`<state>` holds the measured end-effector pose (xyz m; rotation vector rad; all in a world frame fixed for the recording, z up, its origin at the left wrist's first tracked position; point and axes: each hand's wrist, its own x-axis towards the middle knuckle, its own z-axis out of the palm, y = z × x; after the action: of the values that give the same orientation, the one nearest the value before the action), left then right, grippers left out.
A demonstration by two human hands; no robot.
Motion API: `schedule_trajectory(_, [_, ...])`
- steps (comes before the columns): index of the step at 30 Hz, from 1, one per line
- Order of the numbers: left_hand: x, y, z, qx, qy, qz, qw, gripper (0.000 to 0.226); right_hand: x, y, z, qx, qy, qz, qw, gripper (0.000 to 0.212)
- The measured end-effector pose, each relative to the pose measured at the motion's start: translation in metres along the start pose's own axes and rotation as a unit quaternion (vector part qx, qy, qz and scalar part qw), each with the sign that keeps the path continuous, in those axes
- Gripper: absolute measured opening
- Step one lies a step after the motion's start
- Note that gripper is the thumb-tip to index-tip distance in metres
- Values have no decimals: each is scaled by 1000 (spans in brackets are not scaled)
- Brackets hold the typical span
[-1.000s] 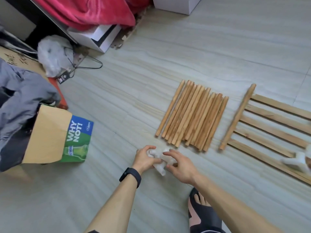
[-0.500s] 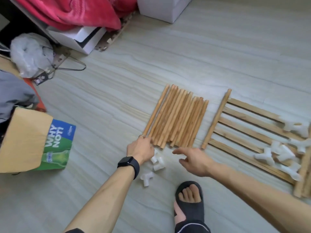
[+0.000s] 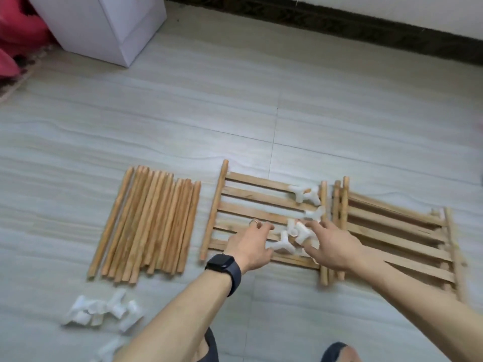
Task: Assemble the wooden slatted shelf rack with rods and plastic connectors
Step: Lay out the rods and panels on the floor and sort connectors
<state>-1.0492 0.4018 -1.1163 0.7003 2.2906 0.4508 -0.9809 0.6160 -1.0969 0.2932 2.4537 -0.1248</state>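
Note:
A row of several round wooden rods [image 3: 149, 226] lies on the floor at the left. To its right sits a wooden slatted panel [image 3: 251, 184], with more slatted panels [image 3: 392, 231] stacked further right. White plastic connectors [image 3: 308, 195] lie on the first panel, and a cluster of connectors [image 3: 292, 235] sits between my hands. My left hand [image 3: 251, 244] reaches in from the left, its fingers extended and touching the cluster. My right hand [image 3: 332, 244] comes from the right with fingers spread against the same connectors. A second pile of white connectors [image 3: 102, 309] rests on the floor at lower left.
A white box [image 3: 104, 24] stands at the back left beside red cloth [image 3: 15, 35]. A dark baseboard [image 3: 339, 24] runs along the far wall. My sandalled foot [image 3: 337, 352] shows at the bottom edge.
My view swung right. Both hands left the connectors dropped below the rods and moved right onto the slatted panel, closing in on the connectors lying there.

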Motion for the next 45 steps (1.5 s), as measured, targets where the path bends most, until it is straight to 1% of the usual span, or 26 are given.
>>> schedule_trajectory(2, [15, 13, 14, 1, -21, 9, 1000, 65, 2, 13, 18, 47, 2, 35, 998, 78])
schedule_trajectory(4, [29, 21, 28, 1, -36, 14, 999, 71, 7, 17, 34, 89, 3, 39, 995, 84])
schedule_trajectory(7, [48, 28, 46, 12, -31, 17, 999, 73, 18, 18, 50, 117, 16, 23, 993, 87])
schedule_trajectory(10, [65, 32, 55, 3, -8, 18, 1000, 66, 31, 17, 59, 141, 9, 24, 990, 86])
schedule_trajectory(12, [71, 33, 61, -14, 2, 24, 1000, 56, 37, 17, 62, 185, 14, 37, 982, 80])
schedule_trajectory(14, [74, 32, 66, -33, 15, 31, 999, 42, 41, 20, 63, 234, 25, 51, 971, 68])
schedule_trajectory(15, [75, 31, 68, -43, 18, 33, 998, 37, 42, 22, 63, 256, 28, 52, 965, 63])
schedule_trajectory(17, [76, 29, 68, -64, 16, 34, 997, 32, 43, 25, 66, 290, 26, 43, 956, 59])
schedule_trajectory(20, [80, 24, 65, -77, 12, 39, 996, 31, 43, 26, 68, 334, 16, 34, 942, 57])
schedule_trajectory(23, [82, 21, 63, -94, 19, 34, 995, 34, 44, 25, 69, 346, 58, 32, 936, 43])
schedule_trajectory(27, [77, 12, 53, -165, 53, 14, 985, 34, 41, 24, 64, 386, 103, 55, 915, 26])
schedule_trajectory(31, [64, -7, 39, -207, 89, -25, 974, 29, 37, 27, 62, 386, 81, 67, 917, 14])
schedule_trajectory(33, [53, -19, 32, -229, 101, -53, 967, 25, 33, 25, 58, 394, 70, 67, 914, 13])
schedule_trajectory(35, [42, -30, 26, -232, 106, -69, 964, 21, 29, 19, 51, 389, 69, 56, 917, 13])
schedule_trajectory(38, [23, -46, 16, -243, 111, -62, 962, 20, 27, 4, 35, 369, 75, 17, 926, 12])
schedule_trajectory(42, [-17, -74, 0, -270, 173, -83, 944, 24, 25, -40, 8, 310, 76, -72, 945, 11])
schedule_trajectory(45, [-58, -110, -12, -261, 214, -112, 934, 24, 24, -91, -6, 244, 62, -168, 953, 13])
